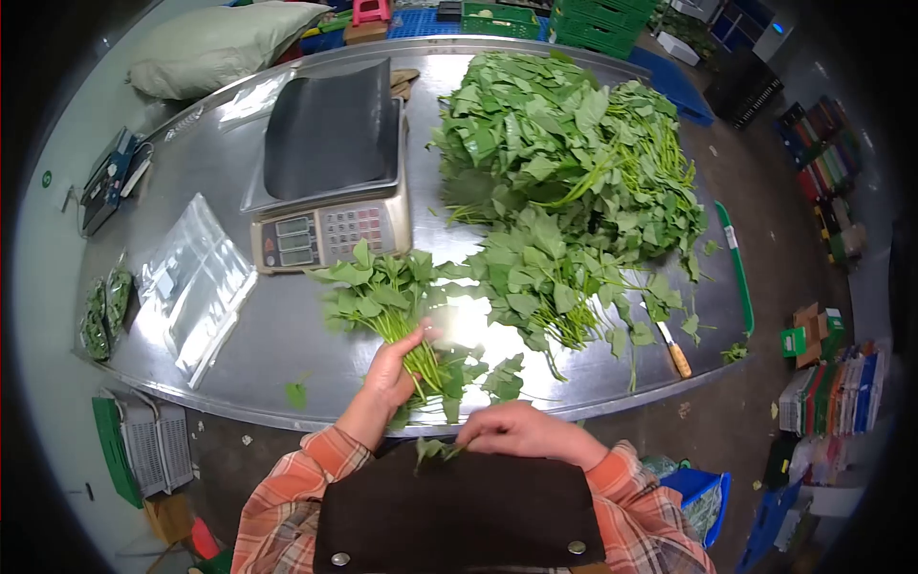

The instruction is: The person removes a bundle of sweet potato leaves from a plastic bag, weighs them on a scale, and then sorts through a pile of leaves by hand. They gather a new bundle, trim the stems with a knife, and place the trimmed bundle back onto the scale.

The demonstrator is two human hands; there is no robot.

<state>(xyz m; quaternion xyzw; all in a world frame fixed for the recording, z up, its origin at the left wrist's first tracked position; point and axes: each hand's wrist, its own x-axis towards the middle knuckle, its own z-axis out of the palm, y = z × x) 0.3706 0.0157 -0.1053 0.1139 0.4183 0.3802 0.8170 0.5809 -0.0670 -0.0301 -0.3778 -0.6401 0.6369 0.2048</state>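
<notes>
My left hand (387, 371) is closed around the stems of a bunch of leafy greens (382, 301), which look like sweet potato leaves. The bunch's leaves point away from me, toward the scale. Close to the table's front edge, my right hand (526, 430) has its fingers pinched on a small leafy sprig (435, 450) above my dark apron (459, 512). Loose leaves (502, 378) lie between the two hands. A large heap of the same greens (574, 143) covers the right half of the metal table (287, 330), with smaller stems spread in front of it.
A digital scale (330, 230) with a dark platform stands behind my left hand. Clear plastic bags (196, 287) and packed greens (105, 301) lie left. A wooden-handled knife (674, 352) rests near the right edge. Green crates (598, 29) and a white sack (220, 48) are at the back.
</notes>
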